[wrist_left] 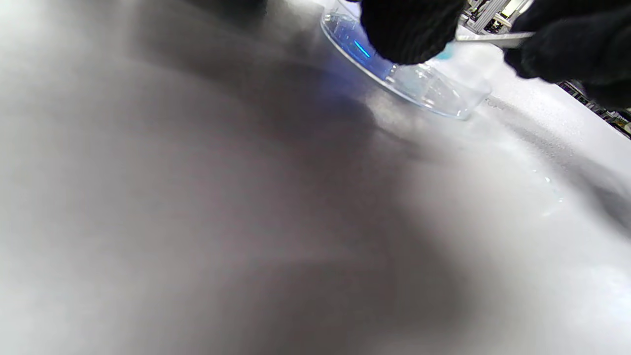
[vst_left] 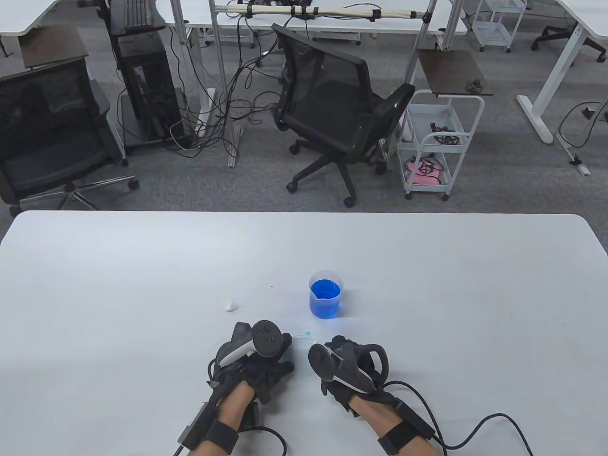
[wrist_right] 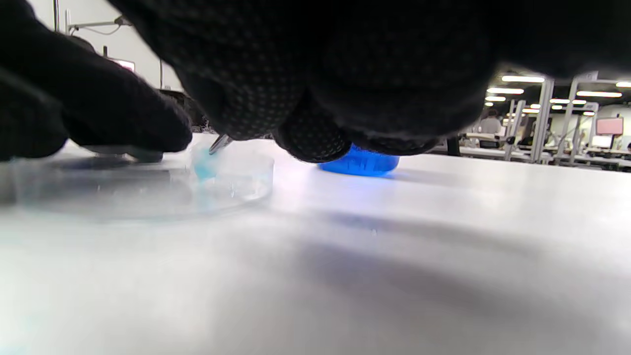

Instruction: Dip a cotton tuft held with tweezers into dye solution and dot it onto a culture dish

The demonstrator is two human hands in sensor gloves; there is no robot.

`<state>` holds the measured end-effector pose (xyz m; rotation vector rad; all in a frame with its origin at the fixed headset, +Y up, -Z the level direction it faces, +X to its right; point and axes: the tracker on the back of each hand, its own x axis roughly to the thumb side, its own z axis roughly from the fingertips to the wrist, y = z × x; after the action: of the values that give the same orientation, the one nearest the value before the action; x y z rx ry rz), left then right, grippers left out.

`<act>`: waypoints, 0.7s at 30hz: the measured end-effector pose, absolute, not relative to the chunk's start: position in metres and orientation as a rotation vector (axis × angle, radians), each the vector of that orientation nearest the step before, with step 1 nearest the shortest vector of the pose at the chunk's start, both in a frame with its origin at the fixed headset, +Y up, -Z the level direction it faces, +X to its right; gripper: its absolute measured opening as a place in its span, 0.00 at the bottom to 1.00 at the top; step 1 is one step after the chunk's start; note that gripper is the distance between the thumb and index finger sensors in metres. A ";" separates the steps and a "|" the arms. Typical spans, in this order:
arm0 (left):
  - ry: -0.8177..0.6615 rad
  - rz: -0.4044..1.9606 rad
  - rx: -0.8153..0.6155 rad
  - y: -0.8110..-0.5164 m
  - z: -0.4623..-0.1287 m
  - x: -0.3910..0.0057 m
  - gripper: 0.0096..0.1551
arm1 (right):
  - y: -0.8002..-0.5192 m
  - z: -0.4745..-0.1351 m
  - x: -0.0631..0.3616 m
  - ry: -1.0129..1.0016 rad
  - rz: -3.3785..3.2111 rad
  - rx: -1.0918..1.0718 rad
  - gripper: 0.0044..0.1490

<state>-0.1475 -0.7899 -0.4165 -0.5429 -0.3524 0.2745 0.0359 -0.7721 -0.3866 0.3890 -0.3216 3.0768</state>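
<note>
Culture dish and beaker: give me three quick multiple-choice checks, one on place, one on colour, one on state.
1. The culture dish lies
A. between the hands
B. behind the beaker
C. at the table's far edge

2. The beaker holds liquid that is
A. red
B. blue
C. clear

3. The cotton tuft in the tweezers is
A. dry white
B. tinted blue
C. lying loose on the table

A: table view shows it between left hand and right hand.
B: vivid blue.
B: tuft looks blue over the dish.
</note>
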 end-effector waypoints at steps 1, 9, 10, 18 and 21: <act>-0.352 0.274 -0.543 -0.790 -0.416 -0.147 0.41 | -0.774 -0.387 0.036 -0.312 3.083 0.392 0.24; -0.352 0.281 -0.545 -0.790 -0.416 -0.148 0.41 | -0.771 -0.388 0.036 -0.326 3.071 0.379 0.25; -0.352 0.280 -0.544 -0.790 -0.416 -0.148 0.41 | -0.767 -0.388 0.036 -0.349 3.056 0.372 0.25; -0.352 0.283 -0.545 -0.790 -0.416 -0.148 0.41 | -0.755 -0.391 0.035 -0.394 3.027 0.342 0.25; -0.351 0.283 -0.545 -0.790 -0.416 -0.148 0.41 | -0.763 -0.394 0.031 -0.364 3.055 0.352 0.25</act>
<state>-0.1481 -0.7905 -0.4163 -0.5448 -0.3510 0.2833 0.0313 -0.7634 -0.3942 0.3517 -0.3636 3.0553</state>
